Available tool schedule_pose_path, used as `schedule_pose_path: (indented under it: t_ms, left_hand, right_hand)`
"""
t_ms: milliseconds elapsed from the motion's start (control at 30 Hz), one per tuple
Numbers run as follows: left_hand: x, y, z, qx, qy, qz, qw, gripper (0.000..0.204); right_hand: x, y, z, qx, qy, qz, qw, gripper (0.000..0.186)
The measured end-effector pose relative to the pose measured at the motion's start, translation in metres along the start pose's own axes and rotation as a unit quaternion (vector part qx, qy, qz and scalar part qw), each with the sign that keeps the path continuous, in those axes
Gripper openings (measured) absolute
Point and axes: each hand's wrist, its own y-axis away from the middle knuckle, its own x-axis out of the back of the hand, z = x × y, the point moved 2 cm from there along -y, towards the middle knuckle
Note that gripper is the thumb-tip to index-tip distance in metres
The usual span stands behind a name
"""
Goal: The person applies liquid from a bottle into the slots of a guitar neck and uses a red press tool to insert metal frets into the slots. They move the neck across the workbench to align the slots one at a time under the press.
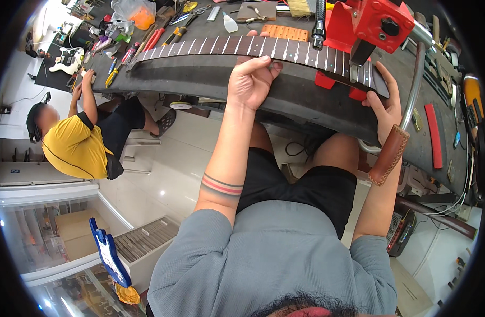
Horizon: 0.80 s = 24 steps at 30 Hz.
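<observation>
A dark guitar neck (216, 46) with silvery fret wires lies across the front of the workbench, fretboard facing up. Wrapped on its middle is my left hand (251, 82), thumb on the near edge and fingertips showing past the far edge. My right hand (386, 103) grips the neck's right end between thumb and fingers. That end sits under the ram of a red bench press (377, 24), on red supports (358, 94). Whether the ram touches a fret I cannot tell. The press's lever, with a brown leather-wrapped handle (390, 156), hangs over my right forearm.
Screwdrivers, pliers and a small white bottle (229, 22) lie along the bench's far side, near an orange perforated block (285, 33). A red strip (433, 136) rests at the right. Left, a person in a yellow shirt (76, 145) works at the same bench. A glass cabinet stands lower left.
</observation>
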Motion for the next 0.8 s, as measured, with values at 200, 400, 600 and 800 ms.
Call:
schedule_pose_path:
  t_ms: [200, 400, 600, 800]
  left_hand:
    - [0.0025, -0.0035, 0.0000, 0.026, 0.020, -0.012, 0.999, 0.069]
    - [-0.0009, -0.0021, 0.0015, 0.021, 0.056, -0.015, 0.998, 0.060]
    - [0.0001, -0.0027, 0.0045, 0.024, 0.040, 0.000, 0.999, 0.063]
    - [0.0027, -0.0043, 0.0008, 0.018, 0.029, 0.004, 0.999, 0.060]
  right_hand:
    - [-0.0011, -0.0002, -0.0019, -0.023, -0.011, -0.006, 1.000, 0.073]
    - [-0.0024, 0.0009, -0.0021, -0.001, -0.021, 0.008, 1.000, 0.072]
    - [-0.0032, 0.0012, -0.0026, -0.010, -0.012, 0.003, 1.000, 0.072]
    - [-0.0054, 0.0029, -0.0071, 0.005, 0.009, -0.004, 1.000, 0.069]
